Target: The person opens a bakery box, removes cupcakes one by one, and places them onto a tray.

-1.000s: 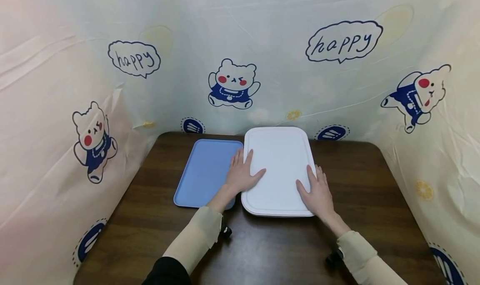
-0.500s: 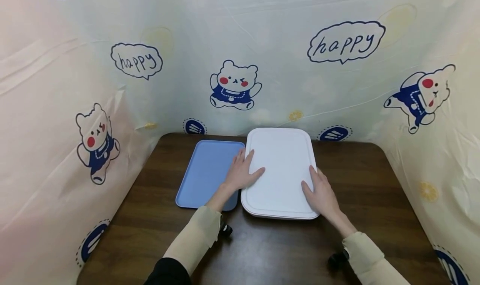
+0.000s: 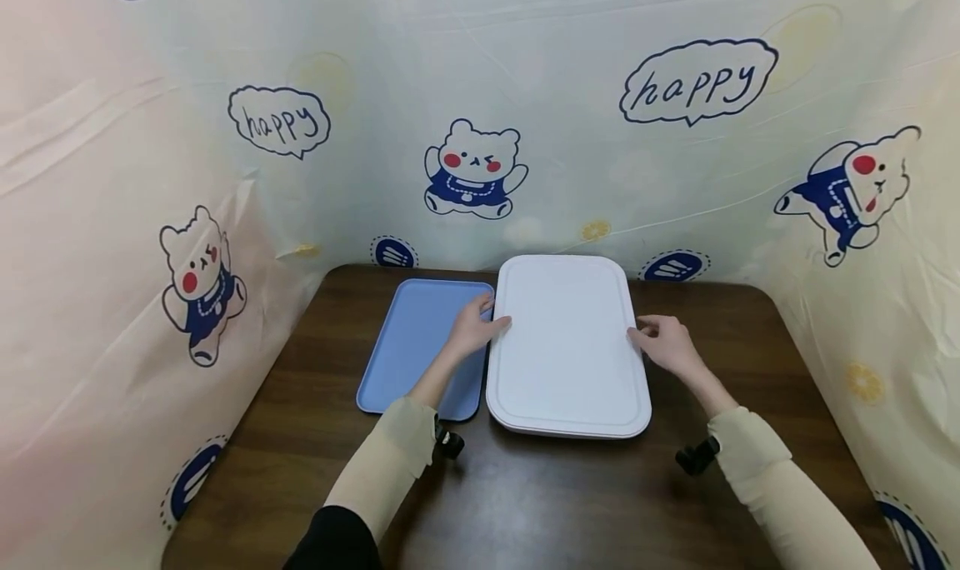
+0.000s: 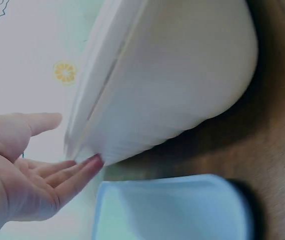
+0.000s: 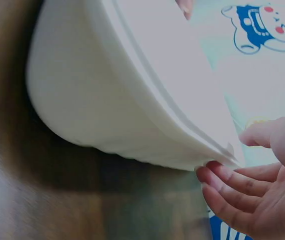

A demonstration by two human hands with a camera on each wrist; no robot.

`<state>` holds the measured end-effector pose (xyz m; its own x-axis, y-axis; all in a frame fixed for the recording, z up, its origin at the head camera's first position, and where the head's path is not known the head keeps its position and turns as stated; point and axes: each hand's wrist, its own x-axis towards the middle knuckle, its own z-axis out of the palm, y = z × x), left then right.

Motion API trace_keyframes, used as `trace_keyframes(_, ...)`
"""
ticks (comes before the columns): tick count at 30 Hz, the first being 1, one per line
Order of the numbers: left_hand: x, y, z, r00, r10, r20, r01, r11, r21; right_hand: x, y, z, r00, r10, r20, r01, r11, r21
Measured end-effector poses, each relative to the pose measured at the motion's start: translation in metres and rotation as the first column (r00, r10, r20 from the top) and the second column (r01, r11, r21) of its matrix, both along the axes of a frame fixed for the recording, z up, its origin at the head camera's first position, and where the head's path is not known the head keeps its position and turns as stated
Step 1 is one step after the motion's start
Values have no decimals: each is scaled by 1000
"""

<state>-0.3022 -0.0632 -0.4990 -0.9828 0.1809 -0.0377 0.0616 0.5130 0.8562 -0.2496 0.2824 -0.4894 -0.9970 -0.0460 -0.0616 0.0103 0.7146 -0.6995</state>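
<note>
Printed cloth backs the table, whose wood runs wide to the right of the white lidded box. Blue tray lies just left of it. Left hand and right hand touch the box's long edges, fingers bent (whether they grip, I cannot tell).

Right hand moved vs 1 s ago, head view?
Yes: the right hand shifted rightward and away from the person, closer to the far right corner of the table. It's now beside the white container's right edge.

White box, lid on, upright on table.
</note>
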Motion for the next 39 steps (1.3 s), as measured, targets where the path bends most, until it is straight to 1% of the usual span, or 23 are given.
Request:
trace_keyframes(3,-1,-1,5,999,8,48,-7,999,-31,-9,4,1,997,1,82,3,999,-43)
trace_keyframes(6,-2,0,10,993,3,122,4,998,-58,-14,4,4,989,10,149,2,997,-80)
trace_keyframes(8,-3,0,12,987,2,158,12,996,-83,-17,3,6,983,8,182,8,996,-86)
trace_keyframes(10,-4,1,15,983,14,182,4,995,-95,-19,2,8,980,4,199,10,997,-72)
trace_keyframes(14,-8,3,21,978,32,208,-6,993,-122,-22,1,11,979,-1,205,8,999,-33)
trace_keyframes(18,-10,4,23,973,44,226,-14,991,-133,-22,0,16,979,7,203,-3,1000,-16)
trace_keyframes(23,-9,2,22,974,45,220,-20,993,-114,-16,-2,25,981,-15,196,13,1000,8)
trace_keyframes(26,-7,0,22,978,47,203,-28,995,-99,-11,-6,34,987,-20,162,13,999,46)
trace_keyframes(28,-5,-1,23,979,53,195,-36,995,-91,-9,-8,39,990,-21,139,15,999,47)
trace_keyframes(30,-4,-3,24,980,64,189,-48,995,-85,-8,-8,43,990,-14,137,14,1000,-1)
trace_keyframes(32,-4,-4,25,979,76,192,-64,996,-68,-9,-6,45,986,9,168,9,994,-105)
trace_keyframes(33,-4,-6,25,978,81,192,-71,996,-56,-10,-4,45,982,20,189,12,987,-162)
trace_keyframes(36,-6,-10,27,975,84,206,-89,996,13,-13,3,42,965,70,252,14,948,-317)
trace_keyframes(38,-8,-13,28,967,73,242,-94,993,76,-15,9,38,954,99,282,19,921,-388)
trace_keyframes(39,-9,-15,28,963,59,263,-90,990,105,-15,11,37,950,110,293,21,912,-410)
